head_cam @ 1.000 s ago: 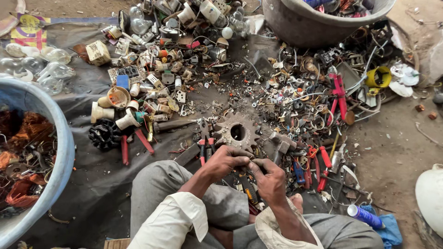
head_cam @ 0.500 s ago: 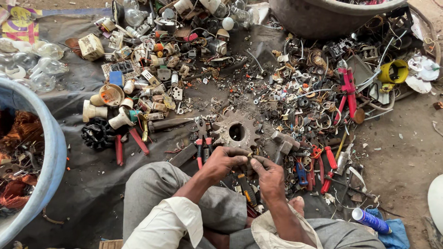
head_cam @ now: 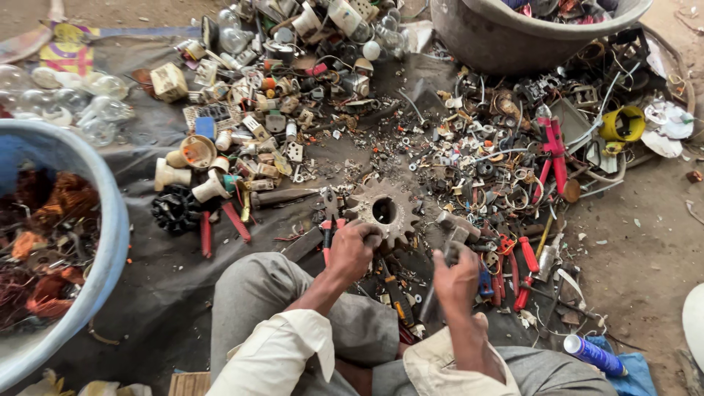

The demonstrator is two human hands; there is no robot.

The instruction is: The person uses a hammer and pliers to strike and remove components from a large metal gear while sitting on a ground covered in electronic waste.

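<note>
I sit on a dark sheet [head_cam: 169, 293] strewn with scrap metal parts. My left hand [head_cam: 356, 249] is closed, pinching a small metal piece against the near edge of a rusty toothed gear wheel [head_cam: 385, 209]; the piece itself is mostly hidden by my fingers. To the right of the gear, my right hand [head_cam: 456, 277] is raised a little and gripped around the handle of a hammer [head_cam: 453, 238], whose metal head sticks up above my fist. Both wrists come out of cream sleeves, with my knees in grey trousers below.
A blue tub [head_cam: 110, 220] of copper wire stands at the left, and a grey basin [head_cam: 513, 44] at the top right. Red-handled pliers [head_cam: 554, 150], a yellow roll [head_cam: 623, 123], glass bulbs [head_cam: 95, 110] and a blue tube [head_cam: 594, 354] lie among several screws and fittings.
My hands were together just below the gear. The right hand has drawn away to the right and lifted with the hammer; the left has stayed at the gear's edge.
</note>
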